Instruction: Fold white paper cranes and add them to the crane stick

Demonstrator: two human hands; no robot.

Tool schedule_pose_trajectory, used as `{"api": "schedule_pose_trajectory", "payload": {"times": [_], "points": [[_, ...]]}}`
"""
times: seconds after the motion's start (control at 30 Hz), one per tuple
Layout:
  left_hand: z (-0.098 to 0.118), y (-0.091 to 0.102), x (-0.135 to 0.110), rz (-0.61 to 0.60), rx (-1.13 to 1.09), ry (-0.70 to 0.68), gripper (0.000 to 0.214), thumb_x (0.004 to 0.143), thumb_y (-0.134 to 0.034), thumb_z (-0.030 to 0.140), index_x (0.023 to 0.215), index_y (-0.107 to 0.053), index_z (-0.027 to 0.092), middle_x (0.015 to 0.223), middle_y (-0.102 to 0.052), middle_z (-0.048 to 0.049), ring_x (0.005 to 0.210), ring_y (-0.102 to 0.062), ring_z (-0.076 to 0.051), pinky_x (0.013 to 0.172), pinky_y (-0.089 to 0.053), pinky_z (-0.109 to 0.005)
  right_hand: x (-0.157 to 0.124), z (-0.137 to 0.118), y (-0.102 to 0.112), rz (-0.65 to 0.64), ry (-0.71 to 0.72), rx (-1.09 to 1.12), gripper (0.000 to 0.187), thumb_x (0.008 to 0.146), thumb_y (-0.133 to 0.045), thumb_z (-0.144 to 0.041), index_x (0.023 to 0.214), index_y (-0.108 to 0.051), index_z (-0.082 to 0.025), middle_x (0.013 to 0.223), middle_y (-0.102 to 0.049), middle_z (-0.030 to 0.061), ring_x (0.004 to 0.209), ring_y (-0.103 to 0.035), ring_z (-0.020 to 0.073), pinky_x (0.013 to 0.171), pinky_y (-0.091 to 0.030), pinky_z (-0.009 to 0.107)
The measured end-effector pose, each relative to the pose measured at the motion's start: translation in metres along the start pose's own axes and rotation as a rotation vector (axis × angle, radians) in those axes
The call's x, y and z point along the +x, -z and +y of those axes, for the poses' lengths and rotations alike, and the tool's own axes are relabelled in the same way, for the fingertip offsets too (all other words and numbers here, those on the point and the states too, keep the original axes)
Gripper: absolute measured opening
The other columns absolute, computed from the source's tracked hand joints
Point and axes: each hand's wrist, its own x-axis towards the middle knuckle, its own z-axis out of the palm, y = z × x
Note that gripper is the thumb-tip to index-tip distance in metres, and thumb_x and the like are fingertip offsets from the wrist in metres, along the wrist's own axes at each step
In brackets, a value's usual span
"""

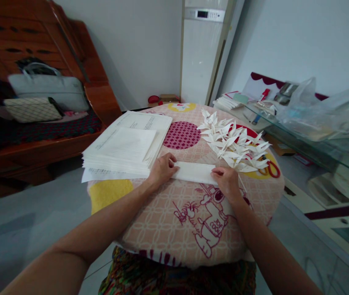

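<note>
A narrow folded strip of white paper (194, 172) lies crosswise on the cloth-covered round table (162, 221) in front of me. My left hand (163, 167) pinches its left end, fingers curled over the edge. At the opposite end, my right hand (226, 180) grips the paper between thumb and fingers. Beside my left hand rises a thick stack of paper sheets (125, 147), some with print, a smaller blank sheet on top. Beyond my right hand sits a heap of folded white paper pieces (232, 141) with pointed ends.
Scissors (273, 169) with red-orange handles lie at the table's right edge, partly under the folded pieces. A glass shelf (315, 147) with plastic bags stands close on the right. To the left is a wooden bench (97, 98) with a grey handbag (51, 90).
</note>
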Motion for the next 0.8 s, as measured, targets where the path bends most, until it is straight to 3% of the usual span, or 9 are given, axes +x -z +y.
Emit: {"api": "schedule_pose_trajectory", "payload": {"times": [0.8], "points": [[-0.0032, 0.0022, 0.0033, 0.013, -0.030, 0.102, 0.024, 0.074, -0.074, 0.020, 0.090, -0.056, 0.020, 0.068, -0.065, 0.0028, 0.063, -0.062, -0.016, 0.060, -0.039, -0.026, 0.0004, -0.0007, -0.0023, 0.074, -0.018, 0.051, 0.012, 0.069, -0.066, -0.022, 0.072, -0.077, -0.017, 0.069, -0.075, 0.0059, 0.065, -0.067, 0.0206, 0.068, -0.051, 0.031]]}}
